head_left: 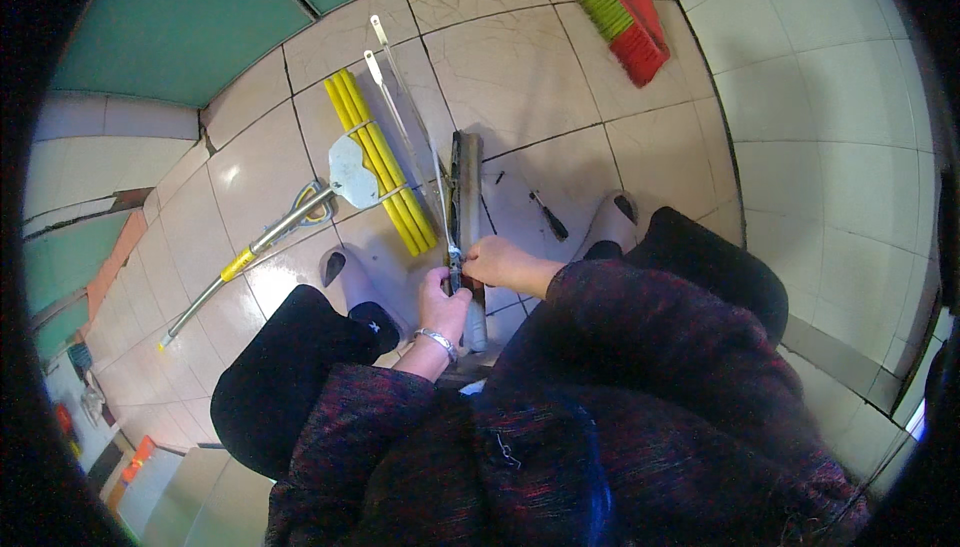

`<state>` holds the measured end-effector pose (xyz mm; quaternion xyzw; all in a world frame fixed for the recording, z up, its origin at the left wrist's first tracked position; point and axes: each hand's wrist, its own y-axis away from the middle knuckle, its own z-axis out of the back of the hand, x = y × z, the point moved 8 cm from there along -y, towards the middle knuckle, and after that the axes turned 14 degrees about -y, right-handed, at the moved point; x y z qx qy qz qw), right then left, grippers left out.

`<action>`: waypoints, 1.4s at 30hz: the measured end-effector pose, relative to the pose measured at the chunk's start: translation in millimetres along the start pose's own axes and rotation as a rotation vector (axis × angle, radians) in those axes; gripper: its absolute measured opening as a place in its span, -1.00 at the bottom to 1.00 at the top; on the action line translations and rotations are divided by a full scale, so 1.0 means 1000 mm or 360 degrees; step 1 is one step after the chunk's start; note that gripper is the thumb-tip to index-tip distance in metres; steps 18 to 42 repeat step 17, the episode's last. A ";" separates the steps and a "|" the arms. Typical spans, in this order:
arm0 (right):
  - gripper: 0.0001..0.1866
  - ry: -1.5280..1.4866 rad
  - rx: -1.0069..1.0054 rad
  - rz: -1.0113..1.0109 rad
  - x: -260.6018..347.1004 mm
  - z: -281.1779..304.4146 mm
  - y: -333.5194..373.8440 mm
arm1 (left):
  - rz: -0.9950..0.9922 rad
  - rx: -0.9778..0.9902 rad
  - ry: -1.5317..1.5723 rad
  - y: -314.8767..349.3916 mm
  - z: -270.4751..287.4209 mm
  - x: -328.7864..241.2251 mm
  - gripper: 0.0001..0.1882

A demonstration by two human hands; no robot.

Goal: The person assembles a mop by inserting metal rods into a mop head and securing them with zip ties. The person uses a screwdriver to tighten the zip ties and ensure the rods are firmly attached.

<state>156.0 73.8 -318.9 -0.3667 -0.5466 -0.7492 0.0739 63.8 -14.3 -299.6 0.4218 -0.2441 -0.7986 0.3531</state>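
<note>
Between my feet lies a worn, grey-brown sponge mop head [468,172] in a dark frame, lengthwise away from me. Two thin metal rods [408,112] run from its middle toward the far left. My left hand [443,309], with a bracelet at the wrist, is closed round the metal fitting at the near part of the mop head. From the right, my right hand [500,264] pinches at the same fitting; its fingertips partly hide what they hold. To the right on the tiles rest a black-handled screwdriver [550,218] and a small dark piece [499,177], perhaps a screw.
At left lies a yellow sponge mop [375,162] with a metal pole [205,309]. A grey-and-yellow looped item [318,202] is partly under its pole. A red broom [625,22] stands at the far right by the tiled wall [800,117]. Green panels [185,22] border the far left.
</note>
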 end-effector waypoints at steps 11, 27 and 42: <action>-0.75 -0.0126 0.0327 0.0122 0.014 0.006 0.000 | -0.0140 -0.0127 -0.0067 -0.011 0.008 -0.003 -0.59; -0.73 0.0016 -0.0104 0.0128 -0.008 0.106 -0.009 | -0.0267 -0.0206 -0.0164 -0.030 0.020 0.001 -0.60; -0.73 0.0016 -0.0104 0.0128 -0.008 0.106 -0.009 | -0.0267 -0.0206 -0.0164 -0.030 0.020 0.001 -0.60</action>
